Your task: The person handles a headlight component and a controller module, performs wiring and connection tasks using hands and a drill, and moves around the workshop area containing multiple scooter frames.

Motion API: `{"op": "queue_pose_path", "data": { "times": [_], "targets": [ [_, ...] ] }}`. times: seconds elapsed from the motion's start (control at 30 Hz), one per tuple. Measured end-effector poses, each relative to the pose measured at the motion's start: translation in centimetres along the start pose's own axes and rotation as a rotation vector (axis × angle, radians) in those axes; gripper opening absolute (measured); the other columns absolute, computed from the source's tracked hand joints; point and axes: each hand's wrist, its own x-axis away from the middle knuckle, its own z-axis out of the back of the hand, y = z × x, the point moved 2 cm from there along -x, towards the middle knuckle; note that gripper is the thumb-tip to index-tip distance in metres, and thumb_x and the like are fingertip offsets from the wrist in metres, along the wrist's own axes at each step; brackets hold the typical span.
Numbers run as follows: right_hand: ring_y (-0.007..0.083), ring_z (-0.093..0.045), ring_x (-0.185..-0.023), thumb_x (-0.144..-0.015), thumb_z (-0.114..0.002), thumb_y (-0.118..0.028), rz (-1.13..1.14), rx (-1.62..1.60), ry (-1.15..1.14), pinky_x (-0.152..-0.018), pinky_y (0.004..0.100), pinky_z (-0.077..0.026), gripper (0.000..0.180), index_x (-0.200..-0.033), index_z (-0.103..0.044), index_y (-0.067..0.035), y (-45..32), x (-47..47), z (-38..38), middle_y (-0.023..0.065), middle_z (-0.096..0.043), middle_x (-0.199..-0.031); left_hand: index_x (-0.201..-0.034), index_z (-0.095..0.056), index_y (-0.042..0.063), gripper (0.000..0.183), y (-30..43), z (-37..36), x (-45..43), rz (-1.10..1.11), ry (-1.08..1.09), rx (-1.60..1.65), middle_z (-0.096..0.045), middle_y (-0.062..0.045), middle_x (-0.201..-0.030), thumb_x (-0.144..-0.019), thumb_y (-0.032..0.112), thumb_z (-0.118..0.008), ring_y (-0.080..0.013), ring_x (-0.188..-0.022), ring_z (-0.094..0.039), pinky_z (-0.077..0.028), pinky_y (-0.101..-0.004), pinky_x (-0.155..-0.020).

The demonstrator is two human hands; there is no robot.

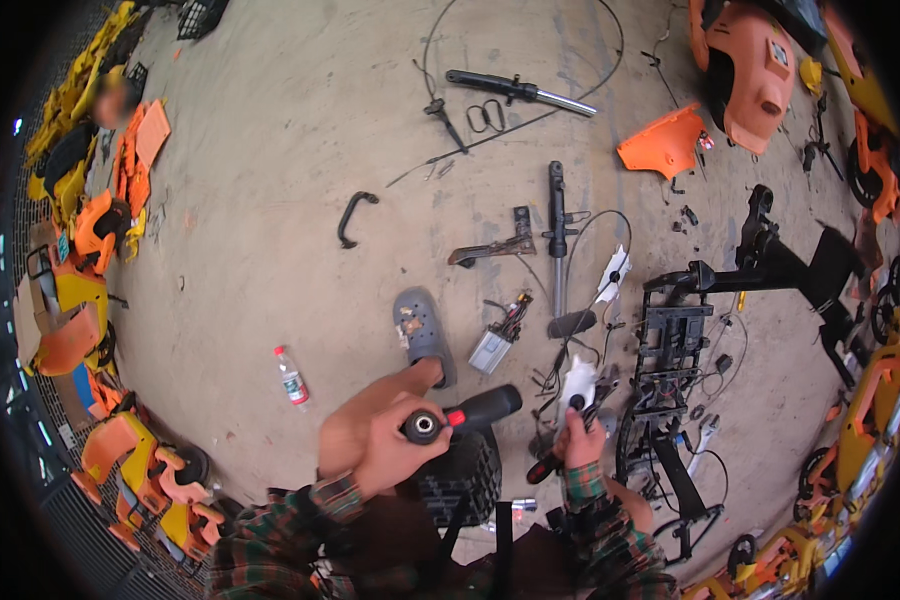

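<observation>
My left hand [401,446] grips a black cordless power driver [487,407] with a red switch. Its round socket end [423,426] faces up toward me. My right hand [581,442] is closed on a hand tool [544,469] with a black-and-red handle; its working end is blurred and partly hidden. Just beyond the fingers is a torn white piece [579,379] with a dark round part, and I cannot tell whether the hand holds it. Beside it on the right lies a black scooter frame [671,337] with cables. A silver controller box [490,352] with wires rests on the floor ahead.
Two fork legs [557,225] [525,88], a rusty bracket [499,247] and a curved black handle [354,217] lie on concrete. A plastic bottle [292,379] stands left. Orange body panels [664,146] and scooters [131,457] line both sides. Another person [112,101] is far left.
</observation>
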Motion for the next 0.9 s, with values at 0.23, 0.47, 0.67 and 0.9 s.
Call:
{"op": "queue_pose_path", "data": {
  "times": [0.23, 0.47, 0.67, 0.9],
  "targets": [
    [0.0046, -0.042, -0.041, -0.085, -0.064, -0.015, 0.501, 0.458, 0.137, -0.037, 0.0231, -0.031, 0.027, -0.062, -0.051, -0.008, -17.0, 9.2, -3.4, -0.0041, -0.049, -0.051, -0.083, -0.058, 0.002, 0.023, 2.7, 7.6, 2.7, -0.149, 0.402, -0.059, -0.061, -0.012, -0.082, -0.065, -0.004, -0.071, -0.0257, -0.079, -0.059, -0.047, -0.0332, -0.073],
    [0.0066, -0.040, -0.037, -0.077, -0.071, -0.023, 0.394, 0.680, 0.237, -0.036, 0.0260, -0.026, 0.023, -0.066, -0.064, -0.004, -23.7, 6.0, -8.9, -0.0025, -0.048, -0.048, -0.082, -0.058, 0.002, 0.026, 0.8, 21.3, 4.2, -0.224, 0.472, -0.146, -0.060, -0.011, -0.081, -0.060, -0.004, -0.071, -0.0283, -0.077, -0.056, -0.045, -0.0370, -0.068],
    [0.0163, -0.051, -0.046, -0.068, -0.076, -0.029, 0.088, 0.766, 0.593, -0.045, 0.0332, -0.040, 0.033, -0.076, -0.065, 0.001, -17.6, -10.9, -15.0, 0.0066, -0.057, -0.059, -0.081, -0.057, 0.002, 0.024, -5.6, 29.3, 9.6, 0.104, 0.512, -0.308, -0.058, -0.011, -0.079, -0.063, -0.005, -0.070, -0.0268, -0.073, -0.055, -0.045, -0.0351, -0.067],
    [0.0354, -0.062, -0.095, -0.066, -0.068, -0.052, 0.327, 1.500, 0.269, -0.083, 0.0440, -0.049, 0.058, -0.101, -0.066, -0.006, -12.5, -13.8, -31.8, 0.0207, -0.065, -0.098, -0.080, -0.057, 0.001, 0.019, -12.0, 32.4, 17.7, 0.511, 0.530, -0.313, -0.054, -0.010, -0.076, -0.066, -0.002, -0.070, -0.0221, -0.069, -0.054, -0.045, -0.0328, -0.065]
  ]
}}
